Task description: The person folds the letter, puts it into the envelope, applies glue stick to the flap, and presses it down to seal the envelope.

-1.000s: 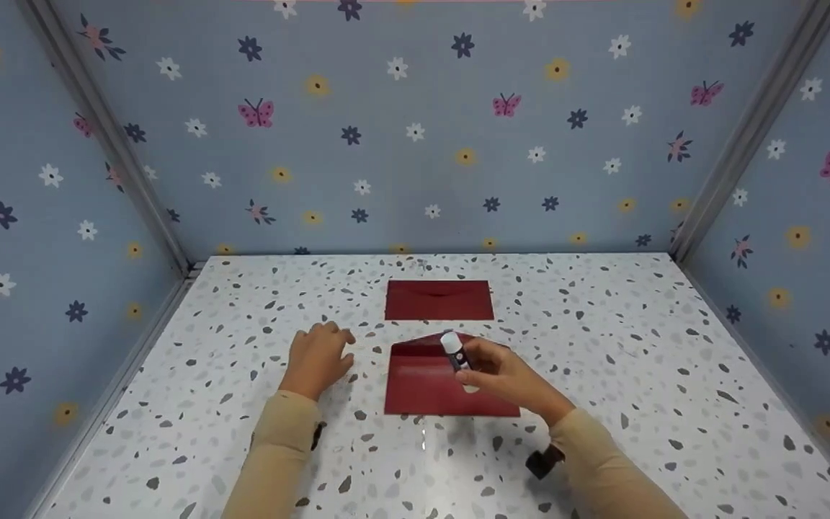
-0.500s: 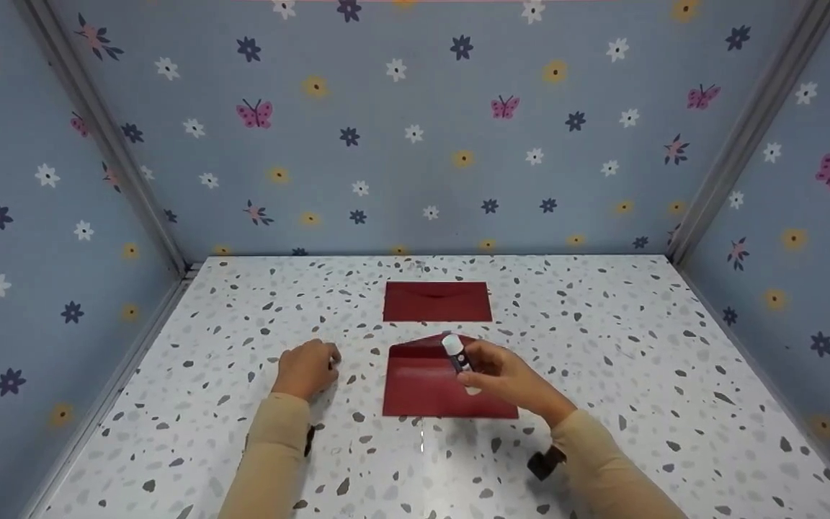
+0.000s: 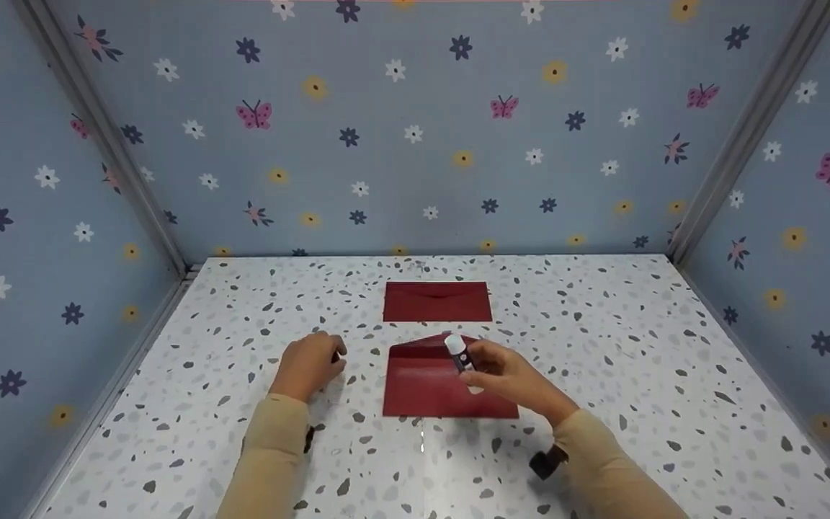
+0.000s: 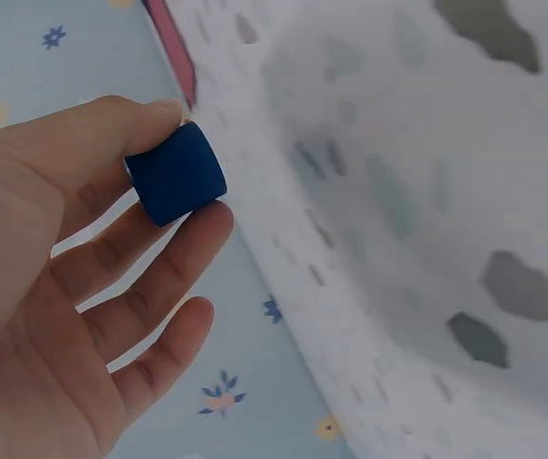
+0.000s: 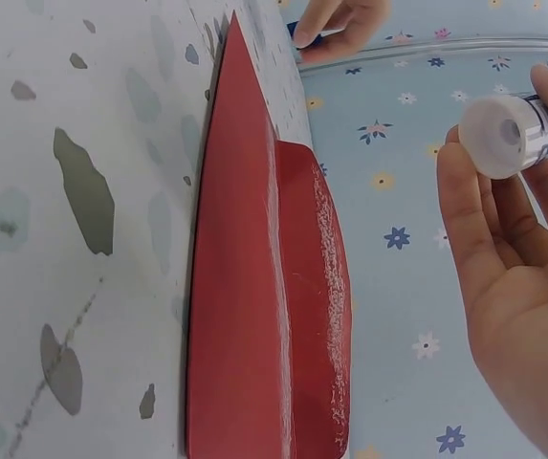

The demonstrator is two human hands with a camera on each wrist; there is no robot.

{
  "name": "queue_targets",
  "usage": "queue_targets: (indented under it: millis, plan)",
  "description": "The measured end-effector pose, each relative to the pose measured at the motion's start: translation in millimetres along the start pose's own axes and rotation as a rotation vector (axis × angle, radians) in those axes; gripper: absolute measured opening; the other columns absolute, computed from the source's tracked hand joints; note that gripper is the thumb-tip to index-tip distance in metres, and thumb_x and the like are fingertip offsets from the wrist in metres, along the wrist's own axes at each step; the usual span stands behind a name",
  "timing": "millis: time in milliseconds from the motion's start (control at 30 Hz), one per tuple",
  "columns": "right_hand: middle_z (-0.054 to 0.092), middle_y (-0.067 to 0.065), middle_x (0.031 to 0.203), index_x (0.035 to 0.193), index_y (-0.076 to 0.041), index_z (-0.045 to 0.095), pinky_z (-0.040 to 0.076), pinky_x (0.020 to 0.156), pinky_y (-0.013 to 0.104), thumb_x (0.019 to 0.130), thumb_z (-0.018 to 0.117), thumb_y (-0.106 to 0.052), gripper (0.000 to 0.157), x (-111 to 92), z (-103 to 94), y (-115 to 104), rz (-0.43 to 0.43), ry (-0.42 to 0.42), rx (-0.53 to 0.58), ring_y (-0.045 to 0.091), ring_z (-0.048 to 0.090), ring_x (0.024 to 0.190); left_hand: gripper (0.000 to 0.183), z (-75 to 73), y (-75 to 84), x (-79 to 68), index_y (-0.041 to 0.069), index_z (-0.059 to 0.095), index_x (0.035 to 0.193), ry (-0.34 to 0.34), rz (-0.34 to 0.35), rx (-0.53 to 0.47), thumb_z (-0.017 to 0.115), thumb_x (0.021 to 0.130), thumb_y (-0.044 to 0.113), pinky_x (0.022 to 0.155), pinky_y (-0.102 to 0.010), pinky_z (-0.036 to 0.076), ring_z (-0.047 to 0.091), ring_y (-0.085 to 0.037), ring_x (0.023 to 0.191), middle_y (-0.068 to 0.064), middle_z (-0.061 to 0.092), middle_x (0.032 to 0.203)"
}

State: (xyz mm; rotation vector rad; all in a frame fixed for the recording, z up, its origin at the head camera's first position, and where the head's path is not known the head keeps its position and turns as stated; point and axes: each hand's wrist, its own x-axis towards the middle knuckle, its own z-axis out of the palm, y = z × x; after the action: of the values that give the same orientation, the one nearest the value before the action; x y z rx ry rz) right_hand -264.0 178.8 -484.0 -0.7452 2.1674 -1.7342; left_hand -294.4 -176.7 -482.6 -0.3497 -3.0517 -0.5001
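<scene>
My left hand [image 3: 308, 366], left of the red envelopes, pinches a short dark blue cap [image 4: 177, 175] between thumb and fingers, its other fingers loosely bent. My right hand [image 3: 503, 372] grips a glue stick [image 3: 462, 362] with a white end and a dark label, tilted over the nearer envelope. The right wrist view shows the stick's round translucent white end [image 5: 493, 137]. That nearer red envelope [image 3: 415, 393] lies with its flap unfolded away from me. Whitish streaks run along the flap [image 5: 326, 316] and the fold line.
A second red envelope [image 3: 436, 306], its flap folded down, lies just behind the nearer one. The speckled white table [image 3: 624, 346] is enclosed by blue flowered walls [image 3: 415, 108] at the back and sides. Dark wrist-worn devices [image 3: 546, 461] sit under the sleeves.
My left hand has drawn left from near the envelope and turned, its fingers now more curled, then risen slightly. The right hand and glue stick stay almost still.
</scene>
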Motion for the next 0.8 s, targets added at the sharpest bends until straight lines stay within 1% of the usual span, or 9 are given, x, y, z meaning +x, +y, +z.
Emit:
queue_targets:
  millis: [67, 133, 267, 333, 400, 467, 533, 633, 800]
  plan:
    - [0.063, 0.014, 0.107, 0.126, 0.003, 0.056, 0.058, 0.081, 0.037, 0.094, 0.072, -0.016, 0.041, 0.0, -1.0, 0.3, -0.005, 0.007, -0.006, 0.024, 0.065, 0.094, 0.010, -3.5, 5.4, -0.5, 0.007, 0.075, 0.098, 0.024, 0.031, -0.062, 0.073, 0.091, 0.014, 0.073, -0.038, 0.052, 0.058, -0.017, 0.076, -0.002, 0.063, 0.085]
    - [0.064, 0.013, 0.107, 0.126, 0.002, 0.058, 0.057, 0.081, 0.035, 0.093, 0.073, -0.016, 0.040, 0.2, -1.4, 0.4, -0.004, 0.023, -0.022, 0.023, 0.065, 0.093, 0.011, -6.9, 10.8, -2.0, 0.009, 0.075, 0.102, 0.037, 0.086, -0.200, 0.073, 0.092, 0.015, 0.077, -0.038, 0.053, 0.061, -0.017, 0.082, -0.001, 0.066, 0.091]
    - [0.066, 0.010, 0.105, 0.125, -0.003, 0.063, 0.056, 0.077, 0.031, 0.091, 0.076, -0.016, 0.039, 1.0, -1.3, 0.7, 0.013, 0.068, -0.081, 0.022, 0.064, 0.091, 0.016, -12.2, 21.9, -6.1, 0.018, 0.073, 0.110, 0.026, 0.216, -0.528, 0.073, 0.094, 0.021, 0.084, -0.037, 0.054, 0.065, -0.015, 0.095, 0.003, 0.068, 0.104]
    - [0.067, 0.009, 0.105, 0.125, -0.004, 0.065, 0.056, 0.076, 0.029, 0.091, 0.076, -0.015, 0.038, 1.6, -0.8, 0.8, 0.015, 0.088, -0.108, 0.022, 0.063, 0.090, 0.018, -14.5, 28.2, -8.0, 0.021, 0.072, 0.112, 0.019, 0.269, -0.641, 0.073, 0.094, 0.026, 0.085, -0.037, 0.055, 0.065, -0.015, 0.098, 0.004, 0.068, 0.107]
    - [0.067, 0.008, 0.105, 0.126, -0.005, 0.066, 0.055, 0.075, 0.028, 0.091, 0.075, -0.013, 0.037, 2.0, 0.1, 1.0, 0.009, 0.104, -0.129, 0.021, 0.063, 0.090, 0.021, -16.3, 34.7, -9.3, 0.023, 0.072, 0.112, 0.015, 0.303, -0.721, 0.074, 0.093, 0.029, 0.086, -0.034, 0.055, 0.065, -0.015, 0.100, 0.005, 0.068, 0.108]
    - [0.068, 0.008, 0.106, 0.125, -0.006, 0.067, 0.055, 0.074, 0.028, 0.091, 0.075, -0.012, 0.035, 2.7, 0.9, 0.9, 0.000, 0.116, -0.143, 0.022, 0.063, 0.090, 0.024, -18.1, 42.0, -10.3, 0.022, 0.071, 0.113, 0.010, 0.328, -0.783, 0.076, 0.091, 0.030, 0.087, -0.033, 0.055, 0.064, -0.015, 0.102, 0.004, 0.067, 0.109]
    - [0.068, 0.008, 0.106, 0.124, -0.008, 0.068, 0.055, 0.075, 0.028, 0.091, 0.075, -0.012, 0.034, 3.1, 2.1, 0.0, -0.010, 0.119, -0.159, 0.021, 0.064, 0.090, 0.027, -18.7, 48.7, -11.3, 0.017, 0.071, 0.114, 0.007, 0.350, -0.828, 0.077, 0.090, 0.028, 0.087, -0.033, 0.055, 0.064, -0.017, 0.104, 0.002, 0.067, 0.111]
    - [0.069, 0.005, 0.107, 0.122, -0.011, 0.069, 0.056, 0.079, 0.030, 0.090, 0.077, -0.016, 0.033, 3.4, 4.2, -1.7, -0.036, 0.113, -0.199, 0.021, 0.065, 0.092, 0.028, -17.6, 58.6, -13.3, 0.012, 0.071, 0.114, 0.003, 0.388, -0.859, 0.078, 0.090, 0.024, 0.087, -0.033, 0.055, 0.065, -0.018, 0.104, -0.001, 0.067, 0.111]
    - [0.069, -0.003, 0.111, 0.121, -0.017, 0.070, 0.056, 0.085, 0.034, 0.090, 0.078, -0.021, 0.033, 3.2, 8.3, -3.9, -0.090, 0.099, -0.279, 0.017, 0.065, 0.100, 0.026, -15.5, 74.3, -17.1, 0.016, 0.072, 0.113, -0.007, 0.450, -0.860, 0.078, 0.089, 0.025, 0.086, -0.032, 0.055, 0.066, -0.018, 0.098, 0.001, 0.066, 0.110]
